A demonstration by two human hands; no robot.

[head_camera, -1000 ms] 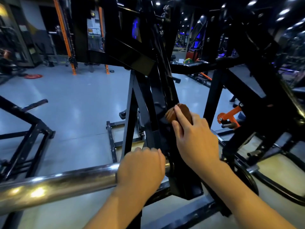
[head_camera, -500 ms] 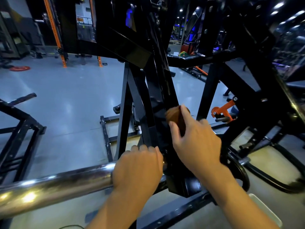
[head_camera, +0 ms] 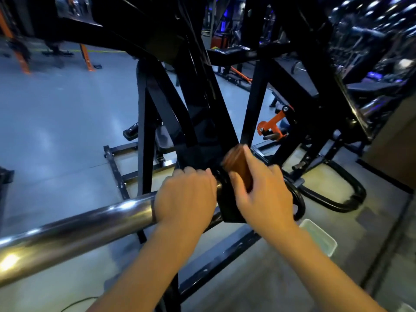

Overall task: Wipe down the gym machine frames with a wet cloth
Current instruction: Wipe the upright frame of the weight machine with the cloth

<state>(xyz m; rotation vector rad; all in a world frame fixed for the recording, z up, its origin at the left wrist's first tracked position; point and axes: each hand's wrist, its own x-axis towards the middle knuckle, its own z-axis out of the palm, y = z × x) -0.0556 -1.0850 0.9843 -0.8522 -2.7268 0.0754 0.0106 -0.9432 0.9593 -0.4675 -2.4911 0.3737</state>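
A black gym machine frame point(head_camera: 202, 104) fills the centre, its slanted arm running down to a chrome weight bar point(head_camera: 78, 228) that points left. My left hand point(head_camera: 186, 199) grips the chrome bar right beside the black arm. My right hand point(head_camera: 263, 194) holds a folded brown cloth point(head_camera: 238, 165) and presses it against the lower part of the black arm, just right of my left hand. The cloth is blurred.
A pale translucent tub point(head_camera: 319, 236) stands on the floor at the lower right. An orange lever point(head_camera: 273, 122) sits behind the frame. Black base rails point(head_camera: 117, 174) cross the grey floor on the left. More machines crowd the right.
My right hand has slid the cloth down the black arm toward the chrome bar. My left hand has kept its grip on the bar. The view has tilted downward.
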